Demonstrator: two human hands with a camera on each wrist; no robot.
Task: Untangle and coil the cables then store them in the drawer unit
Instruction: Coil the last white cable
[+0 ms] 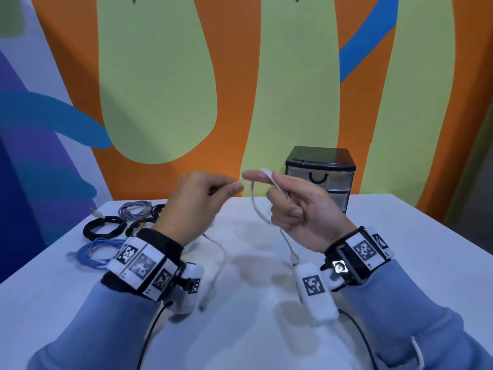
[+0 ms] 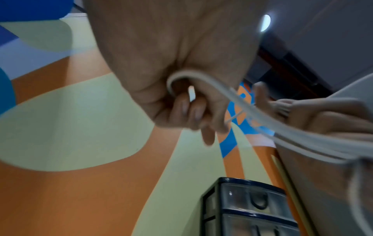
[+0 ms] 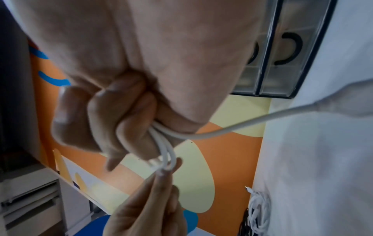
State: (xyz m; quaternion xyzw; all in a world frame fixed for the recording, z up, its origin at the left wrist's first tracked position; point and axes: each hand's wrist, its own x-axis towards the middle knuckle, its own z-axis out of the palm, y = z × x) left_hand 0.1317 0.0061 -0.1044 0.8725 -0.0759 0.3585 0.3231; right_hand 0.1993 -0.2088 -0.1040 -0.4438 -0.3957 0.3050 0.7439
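Note:
A white cable (image 1: 257, 209) is held up over the table between both hands. My right hand (image 1: 266, 177) grips several loops of it against the palm, plain in the right wrist view (image 3: 163, 151). One strand hangs down from that hand toward my right wrist. My left hand (image 1: 237, 186) pinches a thin end of the cable between thumb and forefinger, close to the right fingertips; more cable curves through its curled fingers (image 2: 189, 108). The drawer unit (image 1: 320, 180), dark-framed with clear drawers, stands at the back behind my right hand, drawers closed.
Coiled cables lie at the table's back left: a black one (image 1: 104, 227), a grey one (image 1: 134, 208), a blue one (image 1: 98, 252). A white coil (image 3: 259, 212) shows in the right wrist view. The white table (image 1: 400, 236) stands against a painted wall.

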